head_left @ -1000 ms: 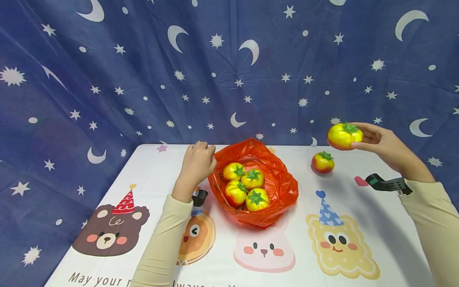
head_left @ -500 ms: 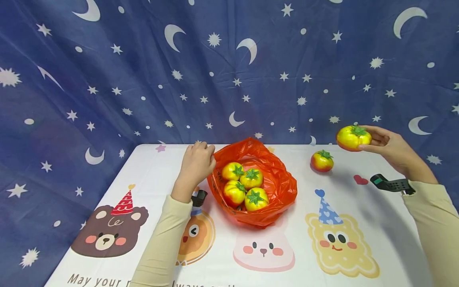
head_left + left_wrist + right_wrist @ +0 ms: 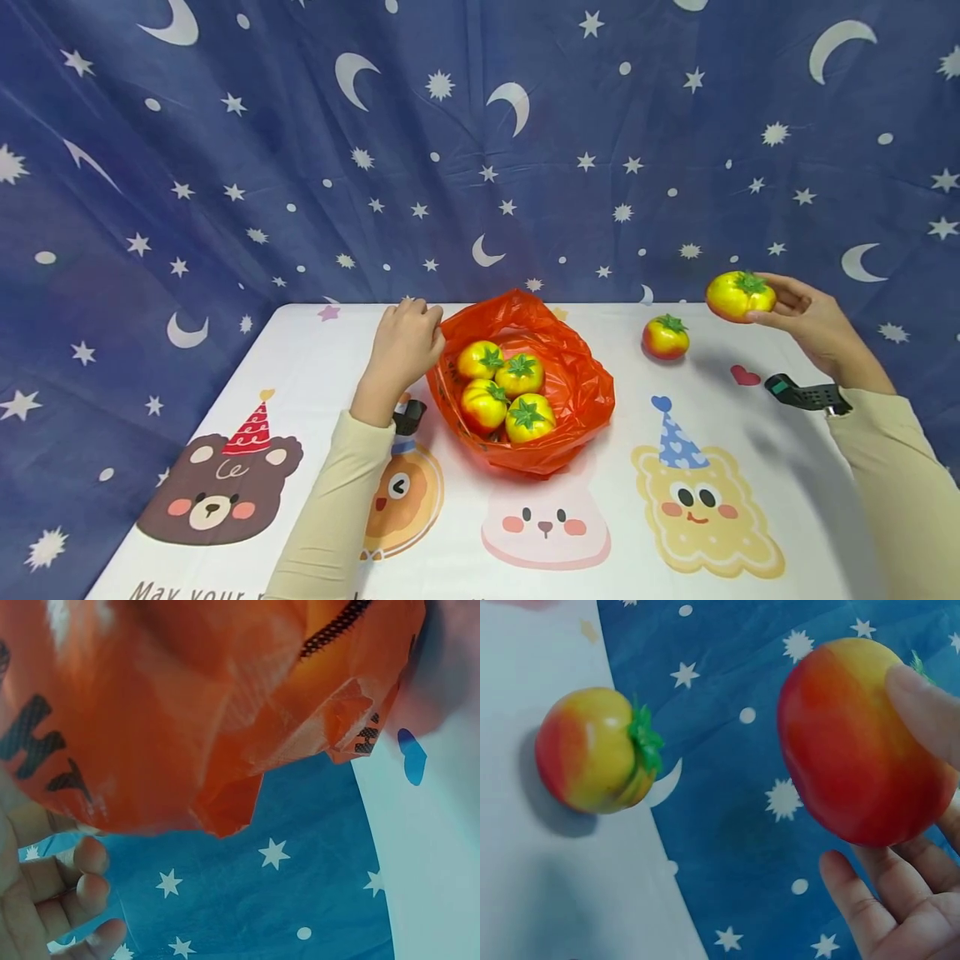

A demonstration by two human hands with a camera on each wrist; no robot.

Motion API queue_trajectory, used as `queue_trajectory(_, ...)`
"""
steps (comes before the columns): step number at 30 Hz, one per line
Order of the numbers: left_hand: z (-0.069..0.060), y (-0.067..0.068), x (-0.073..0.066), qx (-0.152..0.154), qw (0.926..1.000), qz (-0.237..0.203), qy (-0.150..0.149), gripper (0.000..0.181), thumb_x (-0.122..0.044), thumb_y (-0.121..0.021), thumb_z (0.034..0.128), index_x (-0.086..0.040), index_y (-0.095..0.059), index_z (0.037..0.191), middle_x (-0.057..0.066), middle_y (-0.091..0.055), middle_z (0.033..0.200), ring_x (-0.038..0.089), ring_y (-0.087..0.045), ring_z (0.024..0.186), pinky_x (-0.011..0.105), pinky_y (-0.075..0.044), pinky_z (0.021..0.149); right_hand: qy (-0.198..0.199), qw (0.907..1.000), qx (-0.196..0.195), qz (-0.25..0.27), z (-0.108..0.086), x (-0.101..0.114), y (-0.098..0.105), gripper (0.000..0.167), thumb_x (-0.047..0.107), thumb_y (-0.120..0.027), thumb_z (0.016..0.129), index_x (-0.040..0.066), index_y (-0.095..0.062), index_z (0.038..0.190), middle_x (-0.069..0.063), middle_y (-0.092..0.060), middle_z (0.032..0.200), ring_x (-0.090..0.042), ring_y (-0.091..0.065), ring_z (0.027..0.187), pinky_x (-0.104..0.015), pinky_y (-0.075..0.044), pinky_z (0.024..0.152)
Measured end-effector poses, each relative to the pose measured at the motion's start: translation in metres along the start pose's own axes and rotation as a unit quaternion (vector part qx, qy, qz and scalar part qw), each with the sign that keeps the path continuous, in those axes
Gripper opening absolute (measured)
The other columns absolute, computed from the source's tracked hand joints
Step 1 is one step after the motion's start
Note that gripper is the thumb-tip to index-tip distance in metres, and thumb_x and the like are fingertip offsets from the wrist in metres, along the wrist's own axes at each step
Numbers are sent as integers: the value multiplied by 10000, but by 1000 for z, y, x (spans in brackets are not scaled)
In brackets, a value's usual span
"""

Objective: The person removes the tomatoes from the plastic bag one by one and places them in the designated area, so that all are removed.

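A red plastic bag (image 3: pixel 581 392) stands with its mouth spread, and several yellow-and-red toy tomatoes (image 3: pixel 529 418) with green leafy tops lie inside. At the bag's left rim, my left hand (image 3: pixel 405 337) pinches the plastic; its thumb is hidden in the left wrist view, where the fingers (image 3: pixel 71 862) curl beside the bag. Raised at the far right, my right hand (image 3: pixel 813 325) grips another toy tomato (image 3: pixel 738 297) between thumb and fingers, above the table. A single toy tomato (image 3: pixel 665 337) sits on the table left of and below that hand; the right wrist view also shows it.
The table (image 3: pixel 600 517) wears a white cloth printed with cartoon figures. Behind its far edge hangs a dark blue curtain (image 3: pixel 420 133) with moons and stars. Black wrist-camera mounts (image 3: pixel 806 395) project from both wrists.
My right hand has carried its toy tomato a little to the right and slightly lower. My left hand stays at the bag's rim, and the tomatoes in the bag keep their places.
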State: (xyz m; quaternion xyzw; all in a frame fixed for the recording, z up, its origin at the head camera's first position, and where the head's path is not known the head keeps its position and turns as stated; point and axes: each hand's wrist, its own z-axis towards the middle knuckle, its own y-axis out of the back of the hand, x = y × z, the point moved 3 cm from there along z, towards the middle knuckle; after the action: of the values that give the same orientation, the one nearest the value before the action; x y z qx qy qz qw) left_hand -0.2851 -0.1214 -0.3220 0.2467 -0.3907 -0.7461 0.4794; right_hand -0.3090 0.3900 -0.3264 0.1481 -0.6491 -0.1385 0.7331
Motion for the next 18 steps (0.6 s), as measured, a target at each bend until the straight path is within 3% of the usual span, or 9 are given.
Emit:
queue_trajectory(7, -1, -1, 2, -39, 9999, 130, -77, 97, -66, -545, 798, -53, -559, 703, 107, -525, 660, 278, -504, 662, 363, -359, 580, -51, 9965, -193, 812, 0, -13, -2, 503, 32, -658, 835, 248, -490, 1258, 270, -554, 1038, 136, -572, 877, -20, -443, 722)
queue_trajectory(11, -2, 0, 2, -132, 9995, 237, -137, 98, -68, -551, 793, -50, -556, 697, 109, -524, 658, 279, -504, 654, 362, -362, 575, -77, 9945, -227, 1015, 3, -23, -4, 563, 55, -678, 824, 230, -479, 1321, 240, -541, 1068, 112, -557, 914, -26, -450, 732)
queue_trajectory(14, -3, 2, 2, -197, 9992, 286, -177, 104, -72, -552, 791, -51, -550, 690, 107, -523, 657, 277, -499, 644, 363, -365, 573, -72, 9914, -296, 1271, 12, -45, 0, 613, 62, -692, 813, 215, -469, 1363, 218, -551, 1135, 81, -555, 963, -48, -463, 759)
queue_trajectory(17, -3, 3, 2, -219, 9990, 310, -231, 102, -76, -550, 791, -53, -553, 692, 107, -532, 665, 278, -502, 647, 366, -370, 577, -71, 9953, -384, 890, 24, -75, 8, 634, 124, -703, 814, 263, -451, 1379, 201, -533, 1257, 66, -539, 1038, -82, -471, 818)
queue_trajectory(18, -3, 3, 2, -212, 9990, 319, -243, 100, -79, -550, 791, -53, -555, 695, 108, -535, 669, 279, -505, 650, 367, -371, 579, -117, 9933, -475, 1043, 30, -87, 11, 641, 110, -712, 803, 260, -460, 1373, 176, -527, 1293, 52, -544, 1055, -89, -476, 816)
